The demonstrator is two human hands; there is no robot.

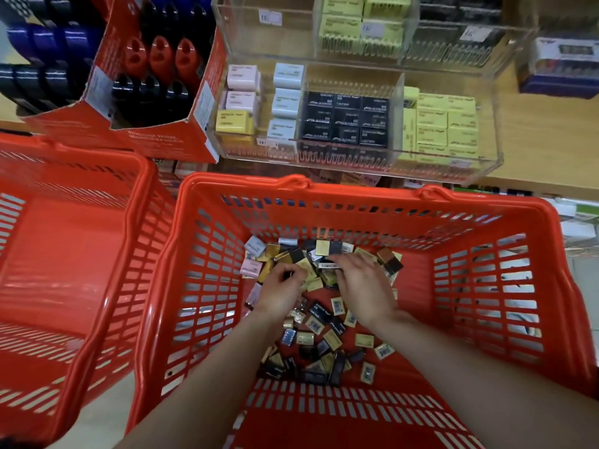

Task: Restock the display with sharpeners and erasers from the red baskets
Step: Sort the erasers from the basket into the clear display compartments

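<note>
Shelved clear bins (350, 124) face basket (366, 192), hands inside.

Basket (356, 196) centred below, loose erasers (324, 322) piled on its floor. Second basket (64, 254) set just beside it at 9 o'clock. Shelf (544, 137) placed behind baskets at 12 o'clock. On shelf: tray (453, 171) of stacked erasers, another tray (246, 34) behind it. Carton (168, 144) of sharpeners (162, 56) stood on shelf at 11 o'clock, left of trays. Both hands, left hand (280, 291) and right hand (363, 286), lowered into pile.
</note>
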